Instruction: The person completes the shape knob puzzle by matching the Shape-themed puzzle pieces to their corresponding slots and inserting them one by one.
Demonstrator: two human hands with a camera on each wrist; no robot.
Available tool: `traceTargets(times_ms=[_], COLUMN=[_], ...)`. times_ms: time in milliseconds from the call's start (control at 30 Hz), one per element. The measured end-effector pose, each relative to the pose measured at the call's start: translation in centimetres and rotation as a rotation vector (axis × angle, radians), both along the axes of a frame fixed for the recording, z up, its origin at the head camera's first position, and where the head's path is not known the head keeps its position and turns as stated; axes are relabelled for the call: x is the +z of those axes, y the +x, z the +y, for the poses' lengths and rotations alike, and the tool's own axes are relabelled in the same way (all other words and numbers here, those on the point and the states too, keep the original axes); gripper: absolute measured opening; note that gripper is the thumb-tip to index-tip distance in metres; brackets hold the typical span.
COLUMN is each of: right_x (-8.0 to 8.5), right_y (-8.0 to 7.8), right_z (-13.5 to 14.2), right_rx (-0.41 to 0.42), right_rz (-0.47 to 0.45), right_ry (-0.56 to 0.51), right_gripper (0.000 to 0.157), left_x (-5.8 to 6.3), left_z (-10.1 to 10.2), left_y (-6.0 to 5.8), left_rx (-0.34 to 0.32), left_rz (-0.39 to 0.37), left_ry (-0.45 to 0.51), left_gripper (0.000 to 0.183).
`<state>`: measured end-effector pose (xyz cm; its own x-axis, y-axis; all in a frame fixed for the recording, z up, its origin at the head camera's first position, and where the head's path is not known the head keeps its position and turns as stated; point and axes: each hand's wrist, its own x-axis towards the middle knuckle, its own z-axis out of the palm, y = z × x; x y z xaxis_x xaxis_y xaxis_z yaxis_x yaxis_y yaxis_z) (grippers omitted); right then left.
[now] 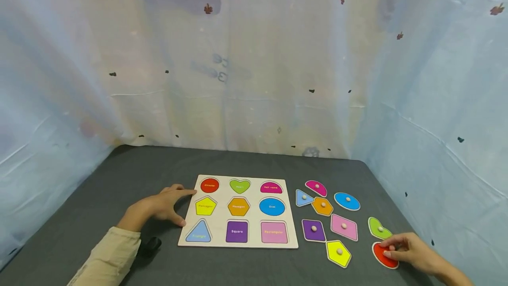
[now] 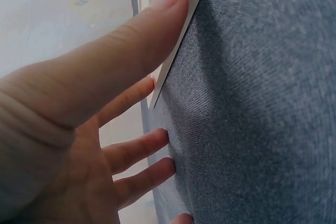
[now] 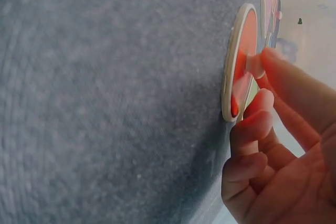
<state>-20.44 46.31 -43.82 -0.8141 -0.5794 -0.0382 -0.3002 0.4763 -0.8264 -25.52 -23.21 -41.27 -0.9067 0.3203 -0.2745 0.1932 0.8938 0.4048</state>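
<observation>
I judge this barely begun: no knob shows on the board [image 1: 220, 220], so none of its nine printed places is filled. All nine knobbed pieces are off it, between the board's right edge and the worktop's [image 1: 158, 162] right edge. My right hand [image 1: 412, 249] pinches the knob of the red circle [image 1: 386, 257] near that right edge; whether the disc has left the cloth, I can't tell. Its matching red place [image 1: 209, 185] is at the board's far left corner.

My left hand [image 1: 166, 205] has its fingers spread and straight, thumb and forefinger touching the board's left edge.

Left to place besides the circle: the green heart [image 1: 377, 227] just beyond it, the yellow pentagon [image 1: 338, 259], purple square [image 1: 309, 235], pink rectangle [image 1: 344, 233], orange hexagon [image 1: 322, 210], blue triangle [image 1: 301, 196], blue oval [image 1: 347, 197] and magenta half round [image 1: 315, 184].

The pentagon, rectangle and square lie between my right hand and the board, so I'd judge the circle needs lifting over them. A small black thing [image 1: 152, 244], unclear to me, lies beside my left sleeve [image 1: 115, 250].
</observation>
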Motion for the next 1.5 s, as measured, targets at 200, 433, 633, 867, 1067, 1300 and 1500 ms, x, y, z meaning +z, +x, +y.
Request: traceTargets(times_ms=[200,433,633,867,1067,1300,1500], right_x=[-0.3,0.0,0.8,1.7,2.5,3.2,4.1], right_y=[0.1,-0.2,-0.1,-0.2,-0.6,-1.2,-1.6], right_z=[-0.1,-0.3,-0.6,-2.2,-3.8,-6.1,-8.2], right_rx=[0.035,0.040,-0.030,-0.079,-0.087,-0.074,-0.057], right_rz=[-0.027,-0.023,-0.013,0.059,0.113,0.196,0.196], right_ry=[-0.035,-0.031,0.047,0.097,0.112,0.113,0.113], right_gripper=[0.012,0.013,0.019,0.019,0.018,0.012,0.012], left_x=[-0.1,0.0,0.0,0.0,-0.2,-0.3,-0.1], left_z=[0.1,0.2,0.4,0.3,0.0,-0.2,-0.1], left_y=[-0.1,0.0,0.1,0.1,0.0,-0.1,0.1], left_rx=[0.009,0.016,0.014,0.009,-0.006,-0.007,-0.014], left_rz=[0.002,0.006,0.014,0.018,0.026,0.017,0.020], left_ry=[-0.012,-0.014,-0.011,-0.016,-0.008,-0.002,-0.001], left_gripper=[0.099,0.099,0.097,0.097,0.096,0.097,0.096])
